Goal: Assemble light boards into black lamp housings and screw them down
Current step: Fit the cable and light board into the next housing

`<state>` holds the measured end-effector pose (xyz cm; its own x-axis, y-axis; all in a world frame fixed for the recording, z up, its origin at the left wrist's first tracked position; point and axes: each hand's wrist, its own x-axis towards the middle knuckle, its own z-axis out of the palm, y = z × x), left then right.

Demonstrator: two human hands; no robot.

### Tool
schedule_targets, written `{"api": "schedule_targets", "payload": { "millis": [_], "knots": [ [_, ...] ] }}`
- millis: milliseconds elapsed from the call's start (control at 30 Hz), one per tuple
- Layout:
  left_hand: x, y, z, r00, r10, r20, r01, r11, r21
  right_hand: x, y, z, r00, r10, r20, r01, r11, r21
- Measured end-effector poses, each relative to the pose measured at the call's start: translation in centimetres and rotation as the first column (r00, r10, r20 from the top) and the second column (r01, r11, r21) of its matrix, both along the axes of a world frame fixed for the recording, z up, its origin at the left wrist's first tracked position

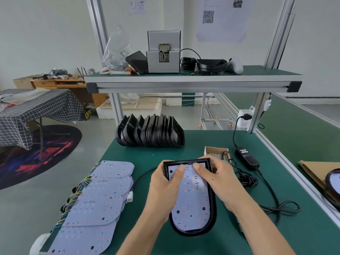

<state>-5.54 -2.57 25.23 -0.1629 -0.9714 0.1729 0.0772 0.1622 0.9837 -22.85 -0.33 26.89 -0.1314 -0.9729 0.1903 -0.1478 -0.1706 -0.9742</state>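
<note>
Seating a light board in its housing

Both the left hand (165, 183) and right hand (217, 179) grip the black lamp housing (213, 205) mid-table, thumbs pressing the light board (191, 203) in; no screws show, and spare boards (95, 205) wait at the left edge.

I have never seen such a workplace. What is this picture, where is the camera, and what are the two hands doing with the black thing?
There is no machine here. A person wears a camera on the head, so it looks down at that person's own two hands over a green bench.

The left hand and right hand grip a black lamp housing. Both thumbs press a pale light board into it.

On the left lies a pile of more boards with wires. Behind stands a row of empty housings. A small box of screws and a black power adapter lie to the right. The upper shelf carries a grey device; its use is unclear.
</note>
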Motion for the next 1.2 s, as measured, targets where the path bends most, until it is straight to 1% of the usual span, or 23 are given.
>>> {"api": "schedule_targets", "payload": {
  "millis": [267,400,500,567,633,700,767,833,867,900,967,1000,1033,1067,1133,1200],
  "knots": [
    [0.2,0.0,-0.2,1.000,-0.005,0.010,0.005,1.000,-0.001,0.2,-0.3,-0.4,0.998,-0.014,-0.056,0.013,1.000,-0.012],
    [0.5,-0.1,-0.1,0.999,-0.023,0.035,0.024,1.000,-0.020,0.3,-0.5,-0.3,0.993,-0.017,-0.117,0.013,0.999,-0.033],
    [0.6,-0.1,-0.2,0.998,-0.030,0.051,0.030,0.999,-0.013,0.2,-0.4,-0.3,0.994,-0.019,-0.104,0.017,1.000,-0.021],
    [0.6,0.0,-0.3,0.999,-0.029,0.044,0.029,1.000,-0.003,0.2,-0.2,-0.6,0.998,0.009,-0.067,-0.009,1.000,0.001],
    [0.4,0.1,-0.3,0.999,-0.033,-0.005,0.033,0.999,0.020,0.3,0.1,-0.7,0.999,0.044,-0.015,-0.044,0.999,0.026],
    [0.3,0.3,-0.1,0.999,-0.035,-0.013,0.036,0.999,0.019,0.4,0.4,-0.8,1.000,0.020,0.017,-0.021,0.999,0.045],
    [0.6,0.2,0.4,0.995,-0.101,-0.021,0.101,0.994,0.028,0.3,0.5,-0.6,0.999,-0.018,0.037,0.015,0.997,0.071],
    [1.3,-0.2,0.8,0.987,-0.150,-0.066,0.155,0.984,0.083,0.0,0.6,-0.2,0.996,-0.034,0.087,0.025,0.994,0.107],
    [1.6,-0.5,0.9,0.989,-0.126,-0.075,0.133,0.986,0.097,-0.1,0.8,0.1,0.992,-0.042,0.122,0.027,0.992,0.120],
    [1.8,-1.0,0.8,0.996,-0.069,-0.049,0.073,0.994,0.080,-0.3,0.9,0.3,0.987,-0.049,0.156,0.030,0.992,0.126],
    [1.6,-1.4,0.5,0.996,0.067,0.059,-0.064,0.997,-0.050,-0.3,1.2,0.8,0.976,-0.055,0.211,0.027,0.991,0.132],
    [1.5,-1.3,0.3,0.993,0.074,0.093,-0.063,0.991,-0.116,-0.2,1.4,1.1,0.972,-0.052,0.227,0.022,0.991,0.133],
    [1.2,-1.1,-0.2,0.990,0.048,0.130,-0.025,0.984,-0.179,-0.1,1.5,1.3,0.971,-0.045,0.237,0.015,0.991,0.129],
    [1.1,-1.0,-0.7,0.989,-0.020,0.145,0.052,0.974,-0.219,0.1,1.6,1.4,0.971,-0.038,0.238,0.008,0.992,0.125],
    [0.9,-0.6,-1.3,0.970,-0.224,0.098,0.240,0.949,-0.205,0.4,1.8,1.6,0.972,-0.034,0.231,0.007,0.993,0.118],
    [0.7,-0.3,-1.5,0.932,-0.360,0.031,0.360,0.917,-0.168,0.3,1.9,1.8,0.973,-0.049,0.226,0.025,0.994,0.106]
  ]
}}
